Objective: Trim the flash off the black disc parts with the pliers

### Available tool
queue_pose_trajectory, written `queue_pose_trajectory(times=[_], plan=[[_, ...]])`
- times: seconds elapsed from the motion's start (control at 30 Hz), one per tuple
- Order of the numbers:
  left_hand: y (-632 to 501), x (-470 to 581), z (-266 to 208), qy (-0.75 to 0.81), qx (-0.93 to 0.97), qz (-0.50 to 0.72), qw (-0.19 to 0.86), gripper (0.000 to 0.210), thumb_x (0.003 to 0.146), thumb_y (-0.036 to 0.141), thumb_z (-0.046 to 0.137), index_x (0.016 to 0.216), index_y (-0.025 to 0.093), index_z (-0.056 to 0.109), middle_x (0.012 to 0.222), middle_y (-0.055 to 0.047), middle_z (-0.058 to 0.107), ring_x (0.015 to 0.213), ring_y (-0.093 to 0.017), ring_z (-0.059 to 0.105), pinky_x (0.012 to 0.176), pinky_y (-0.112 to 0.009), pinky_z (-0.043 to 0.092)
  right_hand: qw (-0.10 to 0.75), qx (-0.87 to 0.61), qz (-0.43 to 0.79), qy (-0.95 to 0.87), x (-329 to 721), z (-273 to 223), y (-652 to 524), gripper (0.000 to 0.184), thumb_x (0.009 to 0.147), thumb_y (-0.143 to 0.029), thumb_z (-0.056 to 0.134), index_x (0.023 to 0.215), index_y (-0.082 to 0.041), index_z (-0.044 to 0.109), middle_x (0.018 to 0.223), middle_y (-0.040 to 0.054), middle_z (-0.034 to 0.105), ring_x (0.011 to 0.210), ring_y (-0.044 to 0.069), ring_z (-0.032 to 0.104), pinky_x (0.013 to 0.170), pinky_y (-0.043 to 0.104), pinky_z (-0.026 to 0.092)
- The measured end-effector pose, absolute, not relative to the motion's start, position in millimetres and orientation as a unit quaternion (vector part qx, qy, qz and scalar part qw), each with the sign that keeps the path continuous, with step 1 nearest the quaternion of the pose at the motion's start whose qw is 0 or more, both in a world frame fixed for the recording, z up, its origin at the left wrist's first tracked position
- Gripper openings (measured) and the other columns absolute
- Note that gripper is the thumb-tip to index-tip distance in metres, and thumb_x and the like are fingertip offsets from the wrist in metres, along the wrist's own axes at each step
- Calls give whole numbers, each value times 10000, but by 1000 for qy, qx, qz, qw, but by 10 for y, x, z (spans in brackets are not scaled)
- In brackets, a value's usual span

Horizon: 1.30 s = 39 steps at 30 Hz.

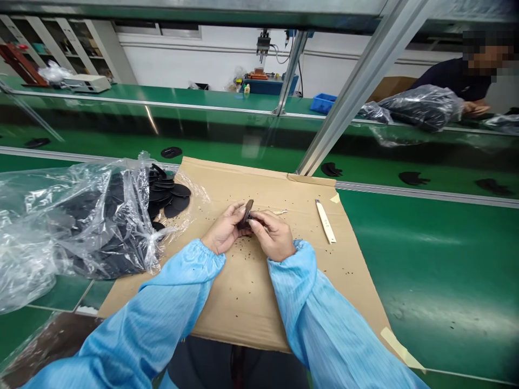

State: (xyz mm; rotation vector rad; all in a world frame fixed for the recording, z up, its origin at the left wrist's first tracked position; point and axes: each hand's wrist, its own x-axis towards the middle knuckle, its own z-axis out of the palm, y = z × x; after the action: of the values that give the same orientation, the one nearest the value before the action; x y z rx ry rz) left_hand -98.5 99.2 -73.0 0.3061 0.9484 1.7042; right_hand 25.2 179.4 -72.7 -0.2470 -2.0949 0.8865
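My left hand (224, 229) is closed around a flat black disc-like part (248, 207), held on edge above the cardboard. Fingers and thumb of my right hand (274, 233) pinch at the near side of the same part; the exact contact point is hidden. Just behind the right fingers lies a thin, shiny slip (280, 212), too small to name. A utility knife (325, 221) with a cream handle rests on the cardboard sheet (259, 324), to the right of my hands. Tiny dark crumbs are scattered beneath and around the part.
On the left, a clear plastic bag (81, 227) spills several black discs (177, 199). A green conveyor (243, 138) with spaced black parts runs beyond the cardboard. A slanted metal post (344, 108) rises behind the knife. Another person (454, 75) works at the far right.
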Motion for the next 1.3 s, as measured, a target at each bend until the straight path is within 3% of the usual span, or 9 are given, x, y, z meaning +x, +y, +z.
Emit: queue_pose_trajectory(times=[0.23, 0.4, 0.57, 0.67, 0.9, 1.03, 1.17, 1.3], plan=[[967, -984, -751, 367, 174, 705, 581, 345, 740, 401, 763, 933, 167, 598, 813, -14, 576, 712, -132, 573, 632, -257, 508, 426, -108, 262, -859, 237, -749, 1800, 276, 972, -272, 443, 1061, -174, 685, 893, 65, 689, 808, 153, 646, 744, 280, 539], [986, -962, -763, 393, 178, 712, 554, 456, 699, 408, 796, 1029, 164, 597, 878, -31, 605, 741, -137, 582, 648, -259, 510, 436, -109, 243, -860, 245, -731, 1782, 261, 965, -253, 457, 1029, -160, 692, 910, 71, 691, 817, 149, 645, 764, 268, 533], [1052, -940, -769, 400, 158, 813, 391, 589, 675, 207, 803, 1192, 183, 522, 1151, -59, 605, 1082, -163, 563, 925, -256, 455, 390, -191, 368, -822, 242, -736, 1771, 352, 970, -379, 425, 1073, -159, 681, 785, 51, 667, 671, 152, 614, 685, 288, 526], [1074, -963, -789, 402, 167, 826, 358, 591, 644, 202, 810, 1163, 150, 532, 1158, -90, 617, 1124, -192, 555, 995, -305, 422, 353, -215, 466, -782, 234, -784, 1788, 430, 955, -456, 426, 1158, -149, 648, 773, 43, 656, 592, 137, 592, 610, 271, 521], [1103, -1001, -873, 420, 153, 828, 340, 556, 576, 265, 855, 1012, 117, 543, 996, -82, 670, 936, -179, 626, 908, -329, 465, 346, -210, 562, -721, 224, -873, 1855, 441, 896, -496, 501, 1086, -132, 664, 681, 30, 613, 610, 158, 593, 602, 289, 534], [1125, -985, -909, 425, 164, 802, 385, 547, 568, 303, 861, 957, 118, 524, 906, -63, 668, 840, -168, 628, 820, -308, 484, 367, -221, 523, -737, 209, -888, 1834, 380, 830, -477, 619, 997, -143, 686, 758, 39, 626, 650, 153, 573, 591, 275, 527], [1134, -971, -904, 427, 184, 793, 393, 497, 609, 297, 832, 950, 119, 518, 883, -60, 653, 785, -144, 618, 738, -263, 496, 404, -299, 521, -690, 167, -903, 1792, 435, 764, -532, 661, 920, -126, 688, 760, 43, 632, 596, 146, 541, 517, 270, 510], [1142, -983, -878, 455, 144, 801, 361, 426, 692, 292, 768, 988, 131, 507, 860, -37, 605, 700, -121, 596, 619, -237, 497, 394, -378, 491, -679, 34, -762, 2016, 486, 759, -566, 618, 898, -104, 668, 635, 20, 593, 472, 130, 489, 428, 251, 428]])
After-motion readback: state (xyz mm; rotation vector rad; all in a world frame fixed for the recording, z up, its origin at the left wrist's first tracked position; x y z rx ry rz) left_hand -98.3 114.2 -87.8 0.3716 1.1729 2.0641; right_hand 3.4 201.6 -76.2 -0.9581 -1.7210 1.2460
